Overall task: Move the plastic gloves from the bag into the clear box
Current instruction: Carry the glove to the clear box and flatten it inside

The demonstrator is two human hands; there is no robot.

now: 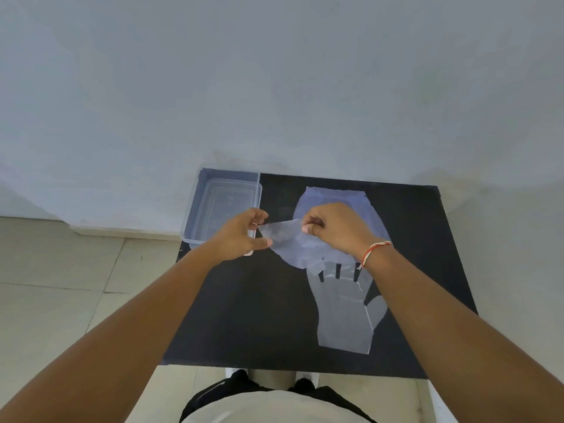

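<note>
A thin clear plastic glove is stretched between my two hands above the black table. My left hand pinches its left edge and my right hand pinches its right edge. Under my right hand lies the bluish plastic bag, flat on the table. Another clear glove lies flat nearer to me, fingers pointing toward the bag. The clear box stands open at the table's far left corner, just beyond my left hand; nothing shows inside it.
The black table stands against a pale wall. Tiled floor lies to the left. My feet and dark trousers show below the table's near edge.
</note>
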